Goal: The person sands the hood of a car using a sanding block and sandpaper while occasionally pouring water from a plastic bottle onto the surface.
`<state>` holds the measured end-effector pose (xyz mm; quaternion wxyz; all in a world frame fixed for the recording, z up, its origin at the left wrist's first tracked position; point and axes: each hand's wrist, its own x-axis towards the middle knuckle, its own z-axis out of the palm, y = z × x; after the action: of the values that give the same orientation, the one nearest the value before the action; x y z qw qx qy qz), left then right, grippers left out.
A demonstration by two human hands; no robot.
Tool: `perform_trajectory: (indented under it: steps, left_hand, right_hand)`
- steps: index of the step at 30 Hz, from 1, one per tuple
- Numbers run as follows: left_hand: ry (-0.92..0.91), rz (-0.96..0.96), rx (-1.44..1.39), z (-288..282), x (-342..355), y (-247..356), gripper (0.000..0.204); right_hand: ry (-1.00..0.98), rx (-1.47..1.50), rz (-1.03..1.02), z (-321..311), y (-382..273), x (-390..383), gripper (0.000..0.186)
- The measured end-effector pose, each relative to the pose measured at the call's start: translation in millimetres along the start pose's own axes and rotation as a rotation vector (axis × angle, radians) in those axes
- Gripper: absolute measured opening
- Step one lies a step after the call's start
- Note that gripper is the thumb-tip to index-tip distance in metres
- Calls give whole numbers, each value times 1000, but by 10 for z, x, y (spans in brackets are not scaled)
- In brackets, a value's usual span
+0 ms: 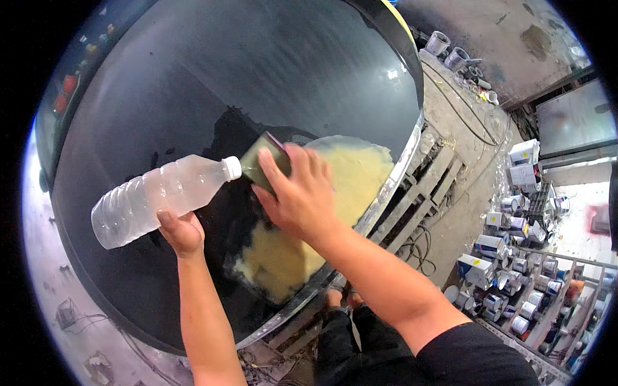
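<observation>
Clear bottle [154, 196]: gripped by left hand [183, 234]. Green block [253, 168]: clasped by right hand [299, 193]. Black panel [161, 96]: partly wetted. Yellow patch [357, 177]: plainly outlined, judged unfinished.

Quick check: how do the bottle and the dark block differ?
The bottle is long, rounded and translucent; the block is shorter, flat-faced and opaque. The bottle is in the left hand; the block is in the right hand. Both appear over the black panel.
</observation>
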<state>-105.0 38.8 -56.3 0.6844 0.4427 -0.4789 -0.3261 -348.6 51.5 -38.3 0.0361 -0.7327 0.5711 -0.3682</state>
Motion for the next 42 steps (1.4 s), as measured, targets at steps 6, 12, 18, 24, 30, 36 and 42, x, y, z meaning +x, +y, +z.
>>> perform_trajectory:
  steps: [6, 12, 18, 24, 30, 36, 42]
  left_hand:
    - [15, 16, -9, -67, 38, 42, 84]
    - [7, -5, -18, 87, 9, 28, 87]
    - [26, -20, -6, -109, -1, 2, 85]
    - [27, -45, -12, -14, 19, -39, 84]
    - [44, -53, -4, -129, 49, 65, 84]
    - [-23, -21, 37, -92, 36, 34, 84]
    - [-52, -44, 36, -144, 86, 4, 83]
  right_hand:
    - [34, -4, -26, -190, 79, -806, 63]
    - [24, 12, 30, -59, 63, -1, 59]
    - [6, 8, -9, -197, 255, -865, 64]
    - [60, 27, -47, -193, 289, -464, 63]
    - [72, 39, -67, -149, 238, -566, 64]
    - [25, 62, -94, -374, 631, -1128, 61]
    - [10, 95, -81, -187, 464, -381, 56]
